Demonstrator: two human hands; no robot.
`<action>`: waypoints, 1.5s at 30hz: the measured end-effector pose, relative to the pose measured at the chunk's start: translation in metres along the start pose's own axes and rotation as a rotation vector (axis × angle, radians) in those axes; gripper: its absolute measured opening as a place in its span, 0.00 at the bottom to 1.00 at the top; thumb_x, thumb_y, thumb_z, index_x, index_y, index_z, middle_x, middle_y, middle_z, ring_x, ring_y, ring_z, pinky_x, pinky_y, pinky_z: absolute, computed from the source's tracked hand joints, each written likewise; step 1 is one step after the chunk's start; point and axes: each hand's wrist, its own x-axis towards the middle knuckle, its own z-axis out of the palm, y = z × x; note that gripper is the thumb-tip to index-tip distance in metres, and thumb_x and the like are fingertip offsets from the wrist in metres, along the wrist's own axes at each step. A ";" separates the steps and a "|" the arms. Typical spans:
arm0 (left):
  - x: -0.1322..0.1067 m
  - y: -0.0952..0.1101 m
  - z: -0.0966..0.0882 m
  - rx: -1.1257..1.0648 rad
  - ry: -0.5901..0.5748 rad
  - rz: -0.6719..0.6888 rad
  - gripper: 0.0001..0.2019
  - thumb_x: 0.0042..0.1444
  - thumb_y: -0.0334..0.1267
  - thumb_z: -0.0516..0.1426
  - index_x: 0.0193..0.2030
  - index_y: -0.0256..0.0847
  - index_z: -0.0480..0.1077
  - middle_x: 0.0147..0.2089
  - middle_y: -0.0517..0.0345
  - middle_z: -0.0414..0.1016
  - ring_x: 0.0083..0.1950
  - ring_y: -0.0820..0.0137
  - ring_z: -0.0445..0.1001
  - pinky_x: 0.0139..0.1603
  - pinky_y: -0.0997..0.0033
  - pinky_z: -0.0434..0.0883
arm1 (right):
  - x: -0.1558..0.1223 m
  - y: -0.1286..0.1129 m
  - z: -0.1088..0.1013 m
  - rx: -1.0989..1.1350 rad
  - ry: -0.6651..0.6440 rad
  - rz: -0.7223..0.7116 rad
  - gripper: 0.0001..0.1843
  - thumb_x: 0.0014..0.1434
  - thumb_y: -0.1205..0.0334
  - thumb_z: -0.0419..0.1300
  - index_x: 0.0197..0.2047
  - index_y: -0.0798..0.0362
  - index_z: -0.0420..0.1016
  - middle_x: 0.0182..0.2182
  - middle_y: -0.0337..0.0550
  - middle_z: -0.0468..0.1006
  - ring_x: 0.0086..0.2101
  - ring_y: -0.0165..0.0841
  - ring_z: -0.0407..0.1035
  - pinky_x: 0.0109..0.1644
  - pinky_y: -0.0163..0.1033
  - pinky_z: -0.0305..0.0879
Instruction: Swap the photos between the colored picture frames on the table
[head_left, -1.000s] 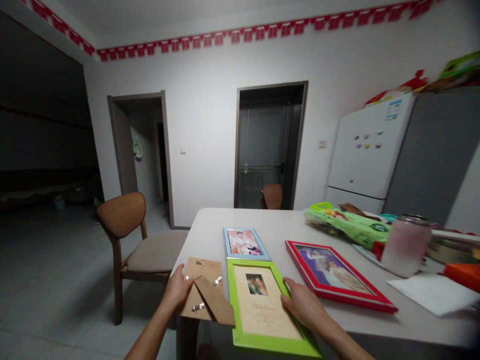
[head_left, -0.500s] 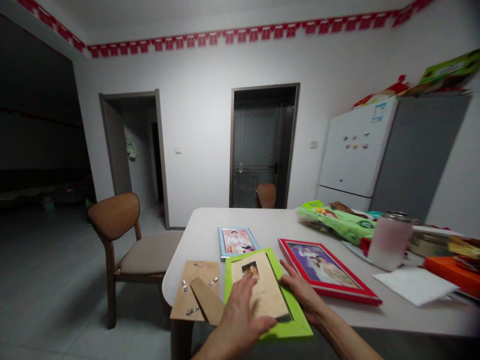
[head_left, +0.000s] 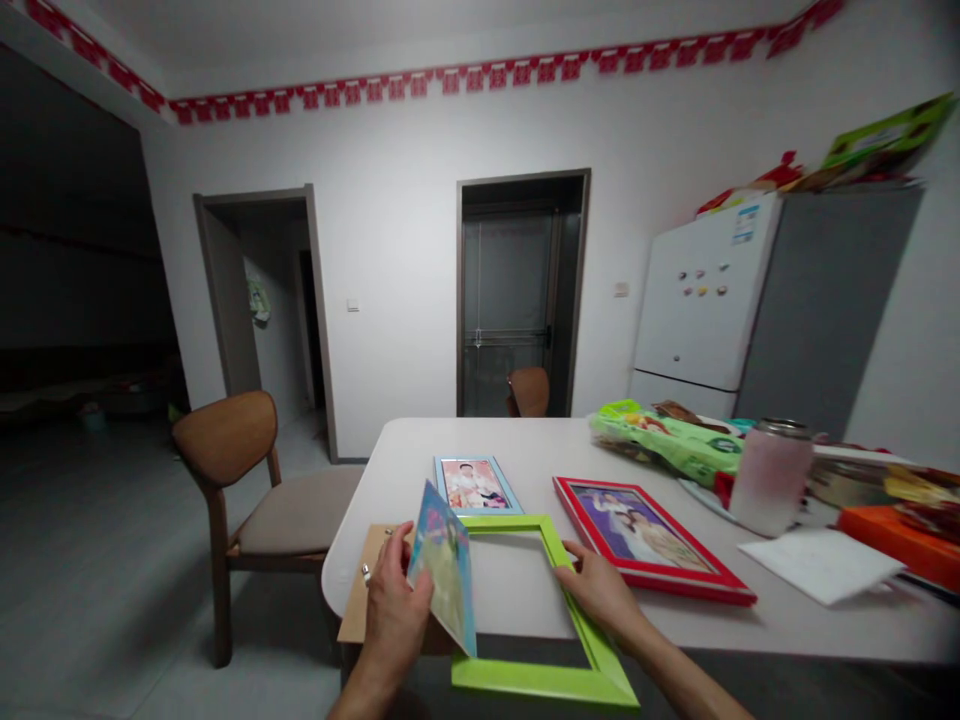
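Observation:
My left hand [head_left: 397, 600] is closed on the left edge of a photo [head_left: 446, 565], a blue and yellow-green print tilted up on its side. The photo stands over the left part of a lime green picture frame [head_left: 559, 685], through whose opening the white table shows. On the frame's right side, my right hand [head_left: 600, 590] grips the rail between thumb and fingers. Partly hidden under my left hand and the photo is a brown backing board [head_left: 371, 560] with metal clips. Behind the green frame lies a light blue picture frame [head_left: 510, 488]; to its right lies a red picture frame [head_left: 712, 580].
On the table's [head_left: 409, 440] right side are a pink jar [head_left: 772, 485], green packaging [head_left: 675, 445], a white paper sheet [head_left: 821, 565] and an orange box [head_left: 892, 545]. A wooden chair [head_left: 232, 435] stands to the left. Behind, a fridge [head_left: 697, 300] stands against the wall.
My left hand has lifted the photo out of the green frame and moved left, turning it up on its side. The frame's opening is now bare. My right hand stays at the frame's right side.

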 end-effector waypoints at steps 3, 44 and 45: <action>-0.008 -0.028 -0.012 0.064 -0.086 -0.160 0.22 0.43 0.32 0.49 0.49 0.35 0.58 0.33 0.57 0.68 0.36 0.67 0.68 0.39 0.68 0.65 | 0.001 0.005 0.002 -0.101 0.017 -0.051 0.25 0.45 0.65 0.49 0.48 0.68 0.65 0.31 0.53 0.75 0.32 0.36 0.69 0.35 0.35 0.59; -0.025 0.024 0.040 -0.710 -0.070 -0.228 0.19 0.52 0.43 0.48 0.47 0.33 0.64 0.44 0.47 0.71 0.48 0.61 0.67 0.49 0.65 0.64 | -0.043 -0.076 0.050 1.309 -0.317 0.258 0.08 0.49 0.61 0.52 0.33 0.55 0.63 0.26 0.43 0.74 0.28 0.30 0.70 0.31 0.35 0.66; -0.025 0.025 0.045 -0.793 -0.093 -0.262 0.20 0.51 0.43 0.49 0.47 0.32 0.63 0.44 0.46 0.71 0.48 0.61 0.68 0.48 0.65 0.64 | -0.041 -0.073 0.048 1.350 -0.258 0.230 0.08 0.48 0.62 0.51 0.34 0.54 0.63 0.27 0.43 0.75 0.30 0.31 0.70 0.32 0.34 0.67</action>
